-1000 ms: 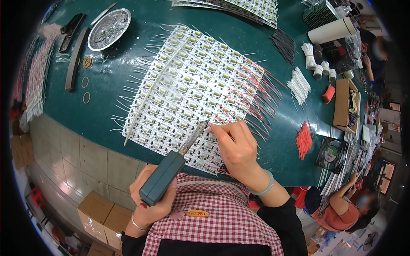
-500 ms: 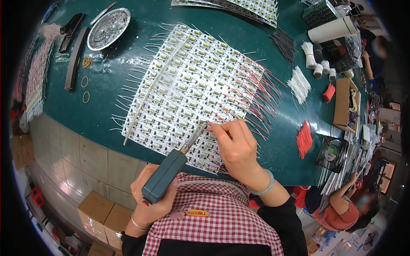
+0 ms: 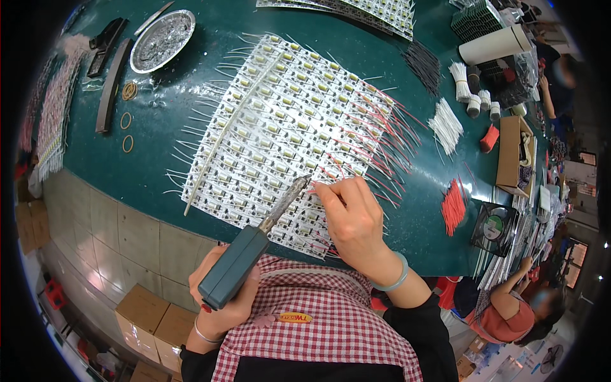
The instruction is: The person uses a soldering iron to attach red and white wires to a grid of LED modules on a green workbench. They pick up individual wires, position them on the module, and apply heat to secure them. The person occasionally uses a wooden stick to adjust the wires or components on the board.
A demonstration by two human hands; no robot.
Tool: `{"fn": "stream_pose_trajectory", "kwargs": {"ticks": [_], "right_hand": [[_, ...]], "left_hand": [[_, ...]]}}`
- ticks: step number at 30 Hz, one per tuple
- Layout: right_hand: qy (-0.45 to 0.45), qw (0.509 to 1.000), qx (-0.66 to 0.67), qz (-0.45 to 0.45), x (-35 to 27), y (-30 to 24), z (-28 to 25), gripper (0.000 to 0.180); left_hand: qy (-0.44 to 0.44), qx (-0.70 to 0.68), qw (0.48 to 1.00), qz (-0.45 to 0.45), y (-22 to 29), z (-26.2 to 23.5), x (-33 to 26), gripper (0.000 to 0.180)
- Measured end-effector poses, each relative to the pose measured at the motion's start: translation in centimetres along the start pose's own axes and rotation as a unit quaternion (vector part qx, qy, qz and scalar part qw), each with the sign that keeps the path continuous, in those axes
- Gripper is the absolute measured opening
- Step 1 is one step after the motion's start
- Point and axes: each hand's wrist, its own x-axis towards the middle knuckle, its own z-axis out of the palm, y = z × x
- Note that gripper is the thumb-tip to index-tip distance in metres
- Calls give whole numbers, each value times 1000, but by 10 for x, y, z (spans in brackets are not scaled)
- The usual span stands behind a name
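Observation:
My left hand (image 3: 237, 312) is closed round the dark green handle of a soldering iron (image 3: 234, 266). The iron's metal tip points up and right, just over a large panel of white circuit boards (image 3: 267, 134). Beside that tip, my right hand (image 3: 356, 223) is pinched low at the panel, on what looks like a thin red wire, mostly hidden by the fingers. Rows of red wires (image 3: 382, 146) stick out from the panel's right side, white wires from its left. A pale thin rod (image 3: 223, 140) lies across the panel.
Piles of red (image 3: 454, 209), white (image 3: 445, 127) and black wires (image 3: 422, 67) lie to the right. A foil-like dish (image 3: 163, 41) and rubber bands (image 3: 128, 144) are at left. Farther right stand a cardboard box (image 3: 514, 156) and a solder-like spool (image 3: 495, 229). Other people work at right.
The soldering iron and my left hand have shifted slightly down and left, so the tip sits a little off my right fingertips. My right hand has hardly moved.

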Motion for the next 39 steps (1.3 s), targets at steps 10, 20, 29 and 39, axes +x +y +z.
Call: {"fn": "stream_pose_trajectory", "kwargs": {"ticks": [10,20,29,39], "right_hand": [[35,999,-2,-5,-1,-2,-2,26],[25,999,39,13,-11,-10,2,26],[22,999,44,24,-12,-14,2,25],[11,999,39,21,-13,-14,2,26]], "left_hand": [[6,15,999,43,13,-3,7,21],[18,-8,999,29,14,-2,2,20],[16,4,999,43,13,-3,0,19],[-2,-8,1000,-9,15,-3,-1,19]]}}
